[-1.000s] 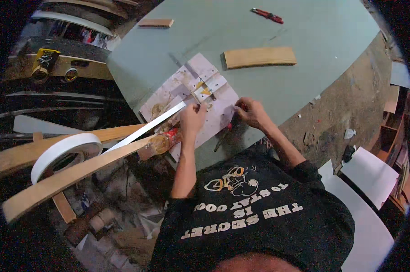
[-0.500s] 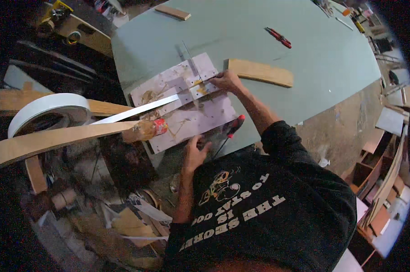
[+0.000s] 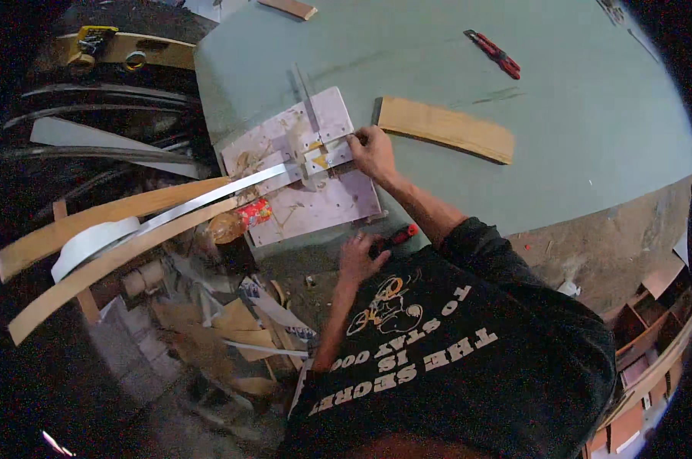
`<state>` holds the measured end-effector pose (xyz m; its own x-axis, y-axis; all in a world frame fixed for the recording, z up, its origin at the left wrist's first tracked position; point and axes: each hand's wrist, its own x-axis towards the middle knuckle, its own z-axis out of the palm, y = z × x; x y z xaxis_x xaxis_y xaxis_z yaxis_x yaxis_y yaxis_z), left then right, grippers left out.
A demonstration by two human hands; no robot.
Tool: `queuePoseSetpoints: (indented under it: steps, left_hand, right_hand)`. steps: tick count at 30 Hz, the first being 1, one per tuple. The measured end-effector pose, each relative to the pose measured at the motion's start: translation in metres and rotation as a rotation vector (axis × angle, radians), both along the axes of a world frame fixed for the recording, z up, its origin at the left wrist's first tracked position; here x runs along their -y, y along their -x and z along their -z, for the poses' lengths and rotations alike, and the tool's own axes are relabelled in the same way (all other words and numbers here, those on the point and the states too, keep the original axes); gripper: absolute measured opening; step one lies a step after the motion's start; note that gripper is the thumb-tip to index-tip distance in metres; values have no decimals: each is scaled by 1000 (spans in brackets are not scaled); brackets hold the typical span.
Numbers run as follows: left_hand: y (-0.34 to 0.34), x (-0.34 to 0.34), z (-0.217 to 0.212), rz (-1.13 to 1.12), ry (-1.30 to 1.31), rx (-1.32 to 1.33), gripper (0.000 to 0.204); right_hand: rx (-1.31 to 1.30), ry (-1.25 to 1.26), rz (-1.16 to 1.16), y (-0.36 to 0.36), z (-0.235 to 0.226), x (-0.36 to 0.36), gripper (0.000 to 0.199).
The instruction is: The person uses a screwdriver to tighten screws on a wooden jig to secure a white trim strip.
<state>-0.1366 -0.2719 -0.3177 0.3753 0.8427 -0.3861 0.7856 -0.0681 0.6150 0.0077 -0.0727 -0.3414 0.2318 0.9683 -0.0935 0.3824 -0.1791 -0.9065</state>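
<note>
A pale board (image 3: pixel 346 203) lies at the table's near left edge, carrying a small white guide block (image 3: pixel 332 158) with yellowish marks and a thin upright metal blade (image 3: pixel 306 96). A white edging strip (image 3: pixel 243 183) runs from its roll (image 3: pixel 94 241) into the block. At the block's right end, my right hand (image 3: pixel 374 155) is closed in a pinch; what lies between its fingertips is hidden. Below the board, my left hand (image 3: pixel 359 256) closes on a screwdriver (image 3: pixel 398 239) with a red and black handle. Its shaft does not show.
A plastic bottle (image 3: pixel 230 227) with a red label lies beside the board. Two curved wooden pieces (image 3: pixel 78 294) flank the roll. Farther back are a wooden block (image 3: pixel 445 130), red-handled pliers or cutter (image 3: pixel 493 55) and a small wood offcut (image 3: pixel 289 8). Scraps (image 3: pixel 246 329) litter the floor at left.
My left hand has moved right and onto the screwdriver, whose handle has shifted. My right hand stays at the block's end. The roll has tipped between the wooden pieces, and the view has shifted.
</note>
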Motion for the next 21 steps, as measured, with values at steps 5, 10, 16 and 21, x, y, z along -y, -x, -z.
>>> queuePoseSetpoints:
  steps: [5,10,16,21]
  left_hand:
    - [1,10,3,-59,-8,62,34]
    - [19,24,4,-162,-112,99,33]
    - [5,-29,-41,-210,-260,74,29]
    - [-6,-68,-66,-89,-288,89,32]
  right_hand:
    - [-108,55,-67,-4,-5,2,30]
    - [-82,7,-280,-29,-16,23,28]
    - [-316,300,-696,-85,-67,91,34]
    - [-206,462,-806,-100,-126,94,33]
